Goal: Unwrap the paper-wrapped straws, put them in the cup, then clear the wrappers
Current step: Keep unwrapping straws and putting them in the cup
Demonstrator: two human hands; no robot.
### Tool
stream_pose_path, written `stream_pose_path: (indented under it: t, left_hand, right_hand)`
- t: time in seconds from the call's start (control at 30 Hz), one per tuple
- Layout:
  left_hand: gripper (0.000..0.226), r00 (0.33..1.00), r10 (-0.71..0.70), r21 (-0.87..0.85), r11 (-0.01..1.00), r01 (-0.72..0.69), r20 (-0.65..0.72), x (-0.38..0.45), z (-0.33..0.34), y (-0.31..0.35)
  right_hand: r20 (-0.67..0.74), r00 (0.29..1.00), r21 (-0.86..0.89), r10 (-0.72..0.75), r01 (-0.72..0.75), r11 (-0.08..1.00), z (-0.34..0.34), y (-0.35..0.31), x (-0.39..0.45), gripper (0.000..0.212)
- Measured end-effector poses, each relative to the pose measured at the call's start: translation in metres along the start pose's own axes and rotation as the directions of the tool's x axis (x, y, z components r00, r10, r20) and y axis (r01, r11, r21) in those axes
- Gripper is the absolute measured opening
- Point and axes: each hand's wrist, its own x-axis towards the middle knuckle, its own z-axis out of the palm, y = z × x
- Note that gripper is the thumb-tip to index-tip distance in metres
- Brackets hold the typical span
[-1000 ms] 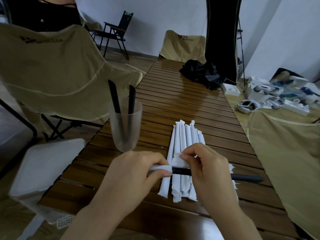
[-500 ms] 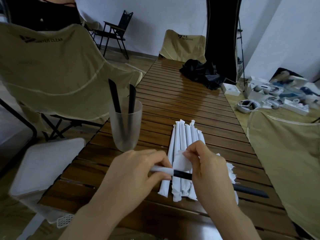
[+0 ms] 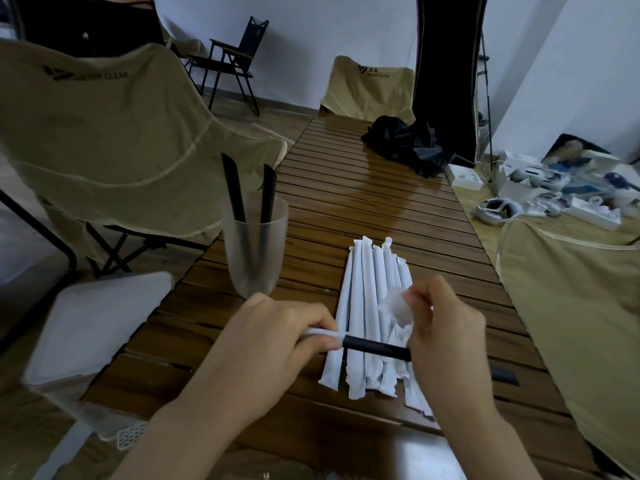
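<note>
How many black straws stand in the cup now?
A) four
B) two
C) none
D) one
B: two black straws lean inside the frosted cup; a third is held across the wrapped pile by the left hand and the right hand.

Dim, soft light; wide-angle bending at edges.

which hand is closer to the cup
Left. The left hand sits just below the cup, near its base; the right hand is farther right, past the wrapped straws.
</note>
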Motion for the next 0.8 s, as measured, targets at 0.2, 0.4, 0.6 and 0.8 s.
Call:
stream_pose_path:
  t: [0.2, 0.4, 0.6, 0.8]
  left_hand:
    - [0.023, 0.995, -0.102, 0.01, 0.995, 0.102, -0.004, -0.004, 0.004, -0.01]
    - [0.019, 0.985, -0.165, 0.042, 0.986, 0.163, 0.049, -0.004, 0.007, -0.014]
    - [0.019, 0.973, -0.199, -0.024, 0.979, 0.203, 0.115, -0.001, 0.005, -0.013]
    - [0.015, 0.972, -0.215, -0.078, 0.972, 0.223, 0.089, -0.001, 0.003, -0.012]
  right_hand:
    - [0.098, 0.984, -0.268, 0.147, -0.117, 0.956, -0.005, 0.021, 0.003, 0.012]
    - [0.236, 0.941, -0.228, 0.243, -0.189, 0.955, 0.002, 0.025, 0.003, 0.044]
    - [0.481, 0.863, 0.046, -0.155, 0.151, 0.987, -0.007, -0.013, -0.001, 0.028]
    - [0.536, 0.791, 0.014, -0.294, 0.34, 0.94, 0.005, -0.017, -0.007, 0.021]
